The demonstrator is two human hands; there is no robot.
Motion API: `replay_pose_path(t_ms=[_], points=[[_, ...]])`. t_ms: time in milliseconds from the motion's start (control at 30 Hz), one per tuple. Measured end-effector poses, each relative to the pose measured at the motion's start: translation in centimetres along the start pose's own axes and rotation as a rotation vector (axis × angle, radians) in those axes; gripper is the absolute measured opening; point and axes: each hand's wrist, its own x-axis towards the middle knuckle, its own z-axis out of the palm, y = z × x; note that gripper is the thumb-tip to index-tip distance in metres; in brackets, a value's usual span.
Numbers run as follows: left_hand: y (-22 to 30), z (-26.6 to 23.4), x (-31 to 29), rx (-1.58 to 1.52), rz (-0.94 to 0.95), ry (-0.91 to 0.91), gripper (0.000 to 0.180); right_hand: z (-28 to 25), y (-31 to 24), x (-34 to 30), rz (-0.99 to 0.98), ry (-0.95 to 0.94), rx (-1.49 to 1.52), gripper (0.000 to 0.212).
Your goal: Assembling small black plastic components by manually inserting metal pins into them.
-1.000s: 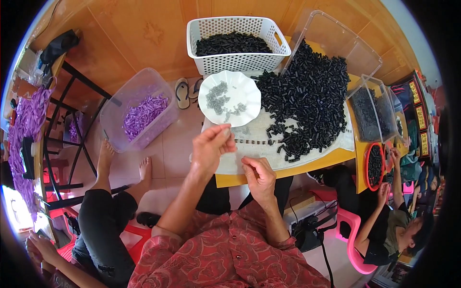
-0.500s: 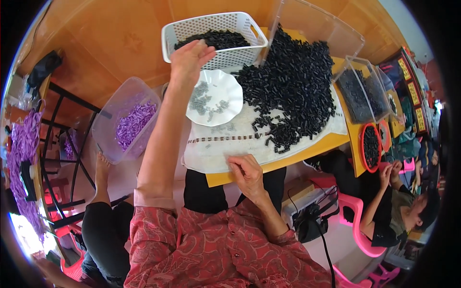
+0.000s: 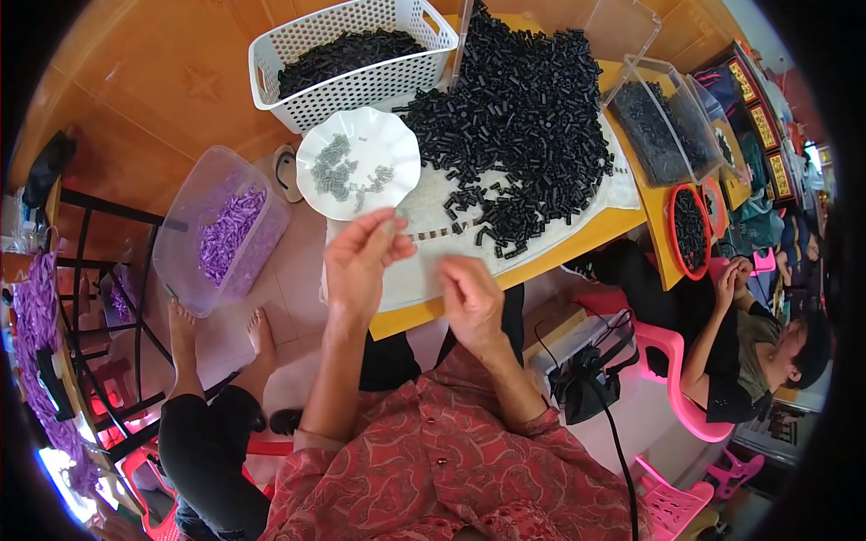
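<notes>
My left hand (image 3: pixel 361 266) is over the near edge of the white cloth (image 3: pixel 347 298), just below a scalloped white plate (image 3: pixel 311 194). Its thumb and forefinger are pressed together; anything between them is too small to make out. To its right, slightly blurred, my right hand (image 3: pixel 471 302) has its fingers curled in a pinch, and what it may hold is hidden. On the plate lie small clear, greyish pieces (image 3: pixel 334 167). A large heap of short black tube-like pieces (image 3: pixel 532 117) spreads over the cloth beyond my hands.
Behind the plate stands a perforated white basket (image 3: pixel 356 86) with black pieces inside. Clear boxes (image 3: pixel 663 126) and a red round basket (image 3: pixel 690 232) are at the right. A clear tub (image 3: pixel 171 243) of purple pieces stands left. People sit on both sides.
My left hand has come back from the white basket to beside my right hand. The right hand has risen slightly off the cloth's edge. The whole view has shifted a little.
</notes>
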Motion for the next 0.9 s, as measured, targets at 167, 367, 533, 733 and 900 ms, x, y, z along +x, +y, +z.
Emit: replay_pose_path(t_ms=[167,367,533,733,900], points=[[-3.1,-0.9,-3.4,0.051,-0.078,0.045,0.021,-2.9,2.3,1.4,0.014,0.185,-0.206,0.022],[-4.1,-0.8,-4.9,0.172,-0.103,0.016,0.021,-2.9,3.3,3.2,-0.035,0.088,-0.315,0.022],[-4.6,-1.2,-5.5,0.162,-0.136,-0.002,0.022,-1.3,3.5,4.2,-0.075,0.018,-0.414,0.018],[-4.5,-1.6,-5.6,0.146,-0.156,-0.014,0.022,-0.1,3.4,4.3,-0.077,-0.040,-0.497,0.017],[-4.7,-1.9,-5.6,0.141,-0.136,-0.010,0.022,0.1,1.6,3.8,0.085,-0.114,-0.101,0.013]])
